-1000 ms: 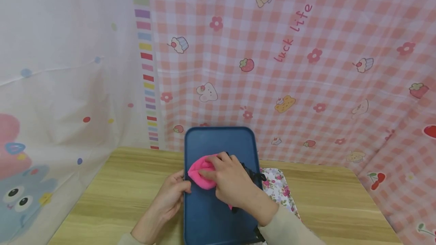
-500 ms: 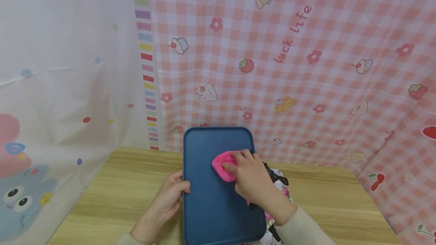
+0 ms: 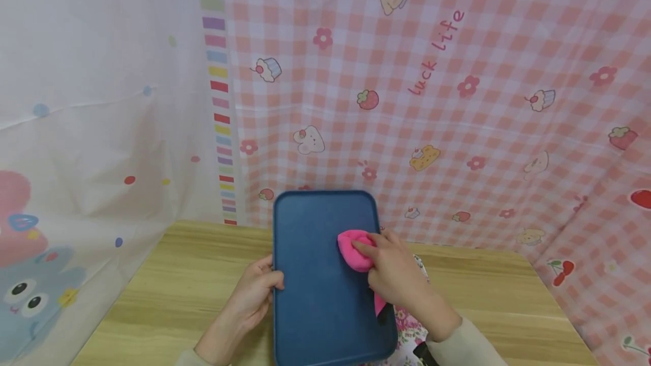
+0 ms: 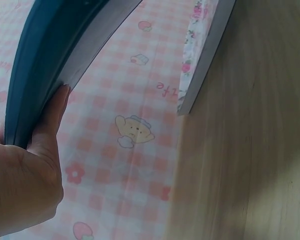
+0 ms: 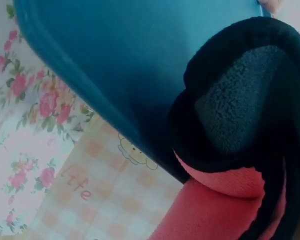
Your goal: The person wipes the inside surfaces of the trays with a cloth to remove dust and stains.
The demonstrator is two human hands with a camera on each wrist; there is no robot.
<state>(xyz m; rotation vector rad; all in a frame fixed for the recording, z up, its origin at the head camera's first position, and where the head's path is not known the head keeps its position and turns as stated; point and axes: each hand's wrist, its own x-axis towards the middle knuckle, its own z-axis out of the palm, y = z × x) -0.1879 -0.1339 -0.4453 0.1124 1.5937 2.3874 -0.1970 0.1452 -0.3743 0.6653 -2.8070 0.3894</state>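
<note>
A blue tray (image 3: 315, 309) is gripped at its left edge by the left hand (image 3: 261, 284), thumb over the rim. Against the tray's right side, a pink cloth (image 3: 356, 250) with black trim is held bunched in the grip of the right hand (image 3: 399, 273). Pale sleeves (image 3: 465, 343) are worn on both arms. A floral board (image 3: 409, 332) is partly hidden behind the tray, above a wood-grain table (image 3: 488, 298). The space is closed in by a white sheet (image 3: 102, 61) printed with cartoons and, at the back, a pink checked sheet (image 3: 305, 83) on which "luck life" can be read. Since a second earlier, the cloth has been moved rightward across the tray, while the left hand's hold has been kept.
</note>
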